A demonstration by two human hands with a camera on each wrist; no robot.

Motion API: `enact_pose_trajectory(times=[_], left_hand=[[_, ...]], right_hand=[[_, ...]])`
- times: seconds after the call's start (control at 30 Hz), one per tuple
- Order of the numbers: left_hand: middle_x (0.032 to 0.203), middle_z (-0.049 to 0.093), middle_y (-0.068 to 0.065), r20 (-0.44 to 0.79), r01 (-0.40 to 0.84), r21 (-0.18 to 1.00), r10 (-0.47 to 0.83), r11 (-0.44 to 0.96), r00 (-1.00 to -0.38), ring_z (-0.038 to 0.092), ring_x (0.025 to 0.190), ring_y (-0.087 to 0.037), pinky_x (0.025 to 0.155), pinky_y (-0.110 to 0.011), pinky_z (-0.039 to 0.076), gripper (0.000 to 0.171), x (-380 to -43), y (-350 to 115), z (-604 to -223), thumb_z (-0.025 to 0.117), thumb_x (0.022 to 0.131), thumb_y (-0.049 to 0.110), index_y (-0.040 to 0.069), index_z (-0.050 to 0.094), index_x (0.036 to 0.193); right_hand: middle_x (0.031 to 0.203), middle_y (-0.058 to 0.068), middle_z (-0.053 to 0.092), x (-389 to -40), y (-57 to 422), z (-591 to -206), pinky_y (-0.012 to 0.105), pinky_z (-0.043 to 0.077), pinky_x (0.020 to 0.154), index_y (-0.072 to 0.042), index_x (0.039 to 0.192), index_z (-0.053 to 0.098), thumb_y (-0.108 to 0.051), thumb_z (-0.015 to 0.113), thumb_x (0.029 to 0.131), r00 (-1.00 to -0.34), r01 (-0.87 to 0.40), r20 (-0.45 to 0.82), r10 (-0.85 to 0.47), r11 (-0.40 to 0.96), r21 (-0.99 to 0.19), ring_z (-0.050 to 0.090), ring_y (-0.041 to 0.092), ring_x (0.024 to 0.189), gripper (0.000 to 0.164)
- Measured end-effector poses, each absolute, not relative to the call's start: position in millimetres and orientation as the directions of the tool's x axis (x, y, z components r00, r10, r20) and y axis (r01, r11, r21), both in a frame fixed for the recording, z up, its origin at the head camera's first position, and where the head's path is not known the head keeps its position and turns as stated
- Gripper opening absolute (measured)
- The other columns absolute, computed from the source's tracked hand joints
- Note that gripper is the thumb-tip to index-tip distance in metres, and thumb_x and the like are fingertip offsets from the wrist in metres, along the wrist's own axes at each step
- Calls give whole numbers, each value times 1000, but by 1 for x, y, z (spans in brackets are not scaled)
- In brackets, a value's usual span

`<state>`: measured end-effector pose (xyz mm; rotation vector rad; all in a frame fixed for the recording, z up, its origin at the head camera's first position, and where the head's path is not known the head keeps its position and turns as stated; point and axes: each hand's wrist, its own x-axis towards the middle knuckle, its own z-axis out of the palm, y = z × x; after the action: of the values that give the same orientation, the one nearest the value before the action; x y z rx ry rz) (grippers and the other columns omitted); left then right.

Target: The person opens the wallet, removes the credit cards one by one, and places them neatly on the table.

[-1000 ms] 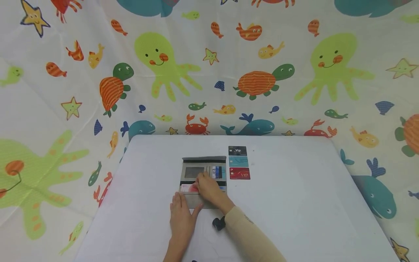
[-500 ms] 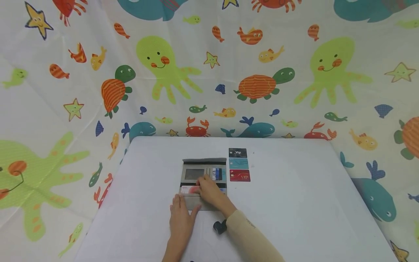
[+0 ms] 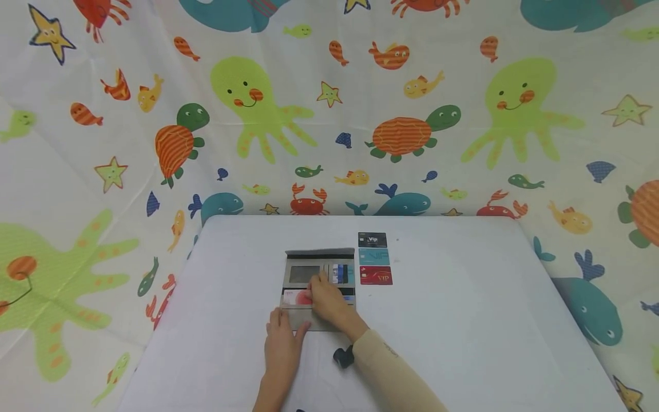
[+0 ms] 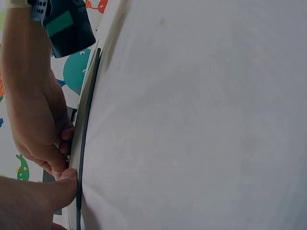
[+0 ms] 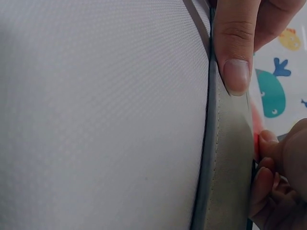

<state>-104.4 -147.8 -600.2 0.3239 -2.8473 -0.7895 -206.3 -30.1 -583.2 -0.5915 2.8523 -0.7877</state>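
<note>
An unfolded grey wallet [image 3: 304,319] lies on the white table in the head view. My right hand [image 3: 331,300] reaches over its middle and pinches a white and pink card [image 3: 294,297] that sits in the near slot. The card's right part is hidden behind the fingers. My left hand [image 3: 282,343] rests at the wallet's near left corner, fingers straight. Its thumb [image 5: 236,76] lies on the wallet's near flap in the right wrist view. Several blue and dark cards [image 3: 341,273] fill the far right slots, beside a dark mesh window [image 3: 305,274].
Right of the wallet, a black card [image 3: 372,240], a teal card [image 3: 373,257] and a red card [image 3: 376,275] lie in a column. A black device [image 3: 342,358] is on the right wrist. White table [image 3: 463,320] extends around; a patterned cloth [image 3: 319,126] hangs behind.
My left hand has slid slightly toward me and left, uncovering more of the wallet's left edge. My right hand stays on the card, almost still. The head view has shifted a little.
</note>
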Motion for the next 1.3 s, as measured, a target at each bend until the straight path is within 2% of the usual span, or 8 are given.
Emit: enact_pose_trajectory(times=[0.2, 0.47, 0.57, 0.77, 1.03, 1.13, 1.3], left_hand=[[132, 50, -26, 123, -150, 514, -245, 845, -962, 60, 114, -54, 91, -60, 54, 70, -104, -148, -600, 76, 88, 36, -15, 54, 131], [131, 52, -25, 104, -155, 535, -246, 831, -964, 60, 113, -49, 87, -56, 56, 69, -103, -148, -599, 76, 89, 34, -15, 53, 131], [132, 51, -25, 99, -156, 532, -244, 832, -965, 60, 115, -48, 89, -55, 56, 70, -103, -148, -599, 76, 90, 35, -15, 53, 132], [132, 51, -24, 95, -157, 530, -242, 833, -966, 61, 110, -43, 84, -53, 57, 70, -103, -148, -599, 76, 89, 36, -14, 53, 132], [130, 52, -23, 105, -162, 522, -252, 837, -962, 61, 106, -40, 81, -50, 58, 70, -103, -147, -602, 77, 88, 37, -14, 55, 130], [130, 52, -24, 109, -159, 517, -249, 841, -962, 61, 111, -44, 86, -53, 57, 70, -103, -148, -602, 77, 88, 37, -15, 55, 130], [130, 52, -24, 107, -158, 515, -246, 842, -963, 59, 118, -49, 93, -57, 54, 69, -102, -147, -601, 76, 89, 37, -15, 55, 130]], right_hand=[[101, 3, 47, -207, -30, -586, 20, 48, 63, -8, 109, 57, -26, 59, 102, -918, -323, -12, -396, 764, -558, 49, 10, 67, 20], [104, 5, 53, -210, -31, -591, 25, 54, 69, -9, 108, 56, -23, 56, 103, -923, -337, 28, -384, 770, -542, 56, 11, 74, 15], [104, 5, 55, -211, -31, -591, 26, 55, 71, -9, 109, 54, -22, 55, 104, -929, -318, 30, -368, 757, -571, 58, 12, 78, 15], [99, 4, 61, -211, -29, -592, 27, 54, 73, -10, 113, 53, -23, 54, 104, -940, -274, 15, -340, 729, -627, 61, 14, 83, 15], [108, 7, 68, -208, -25, -596, 34, 59, 89, -13, 120, 50, -28, 51, 106, -946, -233, 1, -325, 674, -701, 66, 16, 95, 21], [112, 9, 68, -206, -23, -596, 36, 59, 92, -13, 123, 49, -27, 55, 104, -939, -249, 17, -344, 644, -723, 66, 18, 98, 24], [120, 11, 67, -203, -18, -596, 40, 58, 96, -11, 129, 49, -16, 63, 98, -926, -289, 54, -373, 611, -737, 66, 21, 103, 35]])
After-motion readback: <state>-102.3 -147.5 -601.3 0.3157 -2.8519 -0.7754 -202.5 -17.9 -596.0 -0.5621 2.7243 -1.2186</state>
